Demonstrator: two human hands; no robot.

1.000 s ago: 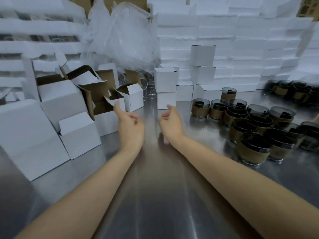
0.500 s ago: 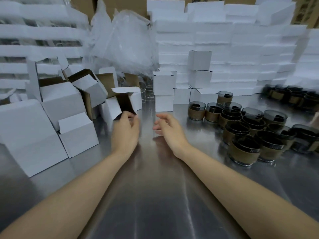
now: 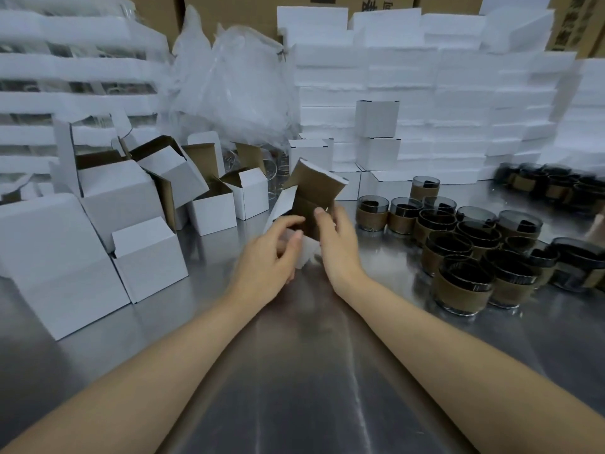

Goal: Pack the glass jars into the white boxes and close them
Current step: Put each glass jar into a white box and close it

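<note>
An open white box (image 3: 309, 204) with a brown inside is held tilted above the steel table (image 3: 294, 371), its lid flap raised. My left hand (image 3: 268, 257) grips its lower left side with curled fingers. My right hand (image 3: 339, 244) holds its right side, thumb on the brown inner face. Several glass jars (image 3: 458, 253) with brown paper sleeves stand grouped on the table to the right. Nothing shows inside the held box.
Several open white boxes (image 3: 212, 208) lie piled at the left, larger ones (image 3: 55, 257) nearer me. Closed white boxes (image 3: 378, 136) are stacked at the back in front of white foam trays (image 3: 458, 93). A clear plastic bag (image 3: 229, 86) sits behind. More jars (image 3: 550, 185) stand far right.
My left hand has picked an open box from the left pile and brought it to the middle. My right hand has moved in and taken hold of its right side.
</note>
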